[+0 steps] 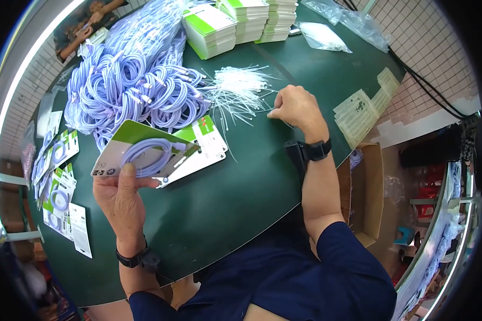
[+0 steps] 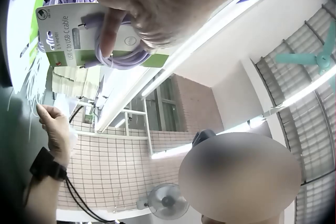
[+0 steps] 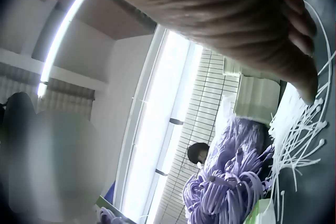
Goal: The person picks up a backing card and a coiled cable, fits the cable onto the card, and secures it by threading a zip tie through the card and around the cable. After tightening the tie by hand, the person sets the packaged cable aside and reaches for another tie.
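Note:
My left hand (image 1: 124,200) grips a green-and-white card (image 2: 62,24) printed "USB-C to USB-C cable", thumb pressed over the coiled lilac cable (image 1: 144,155) on its front. Under and beside it lie further green-and-white cards (image 1: 211,140) on the table. To the right, my right hand (image 1: 300,109) is at the edge of a loose heap of thin white plastic ties (image 1: 238,85), thumb and forefinger pinched together on a tie. In the right wrist view, its fingertips come down right at these ties (image 3: 299,134), and a long strand curves past the fingers.
A big pile of coiled lilac cables (image 1: 128,88) covers the back left. Stacks of cards (image 1: 211,32) stand behind. Packed cards (image 1: 59,195) lie at the left edge. A clear bag (image 1: 324,37) and yellowed sheets (image 1: 364,109) are on the right; a cardboard box (image 1: 368,192) sits below the table edge.

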Demonstrator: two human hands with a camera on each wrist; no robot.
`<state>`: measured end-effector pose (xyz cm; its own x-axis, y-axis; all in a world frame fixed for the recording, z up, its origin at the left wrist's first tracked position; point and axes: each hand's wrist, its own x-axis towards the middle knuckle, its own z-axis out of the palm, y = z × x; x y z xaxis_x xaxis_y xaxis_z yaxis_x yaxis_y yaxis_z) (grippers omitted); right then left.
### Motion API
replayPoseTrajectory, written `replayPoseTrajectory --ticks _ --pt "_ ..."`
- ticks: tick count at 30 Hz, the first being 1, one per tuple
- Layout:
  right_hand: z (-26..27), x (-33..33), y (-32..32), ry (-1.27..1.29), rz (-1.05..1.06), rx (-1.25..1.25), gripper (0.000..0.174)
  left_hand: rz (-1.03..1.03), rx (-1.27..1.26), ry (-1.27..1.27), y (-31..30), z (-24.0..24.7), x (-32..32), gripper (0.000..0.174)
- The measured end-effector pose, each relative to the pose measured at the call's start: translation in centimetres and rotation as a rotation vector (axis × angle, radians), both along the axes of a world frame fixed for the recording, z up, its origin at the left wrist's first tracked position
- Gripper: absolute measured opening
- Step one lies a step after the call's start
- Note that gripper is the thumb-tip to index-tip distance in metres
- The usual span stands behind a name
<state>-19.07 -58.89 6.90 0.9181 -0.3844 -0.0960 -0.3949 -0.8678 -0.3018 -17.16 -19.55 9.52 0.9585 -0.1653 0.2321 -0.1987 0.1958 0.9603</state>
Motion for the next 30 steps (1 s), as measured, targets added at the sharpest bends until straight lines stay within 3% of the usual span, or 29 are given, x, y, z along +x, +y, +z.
replayPoseTrajectory --ticks 1,4,9,13,17,20,24,30 --pt "0.0 0.1 0.5 0.001 0.004 0.009 0.027 0.004 -0.001 -0.015 0.2 0.1 0.2 0.036" --pt "0.1 0.8 2.9 -0.049 0.326 0.339 0.026 0.018 -0.004 -0.038 0.4 0.1 0.6 0.036" --pt "-1.9 0.7 7.8 -0.006 0.491 0.1 0.026 0.071 0.039 -0.05 0.5 0.0 0.5 0.035" --pt "-2.6 0.6 6.8 -0.092 0.42 0.027 0.027 0.019 0.052 -0.049 0.3 -0.1 0.6 0.034" --pt "-1.3 1.0 2.6 -0.128 0.318 0.262 0.026 -0.007 0.042 -0.05 -0.1 -0.5 0.6 0.033" --pt "-1.2 0.8 1.0 -0.134 -0.043 0.052 0.022 -0.01 0.043 -0.047 -0.2 -0.7 0.5 0.032" --pt "-1.7 1.0 -0.8 -0.007 0.026 0.087 0.019 -0.014 0.061 -0.04 -0.4 -0.7 0.1 0.031" --pt "-3.6 1.4 0.5 -0.108 0.079 -0.043 0.014 0.111 0.219 -0.063 1.1 -2.0 0.3 0.039"
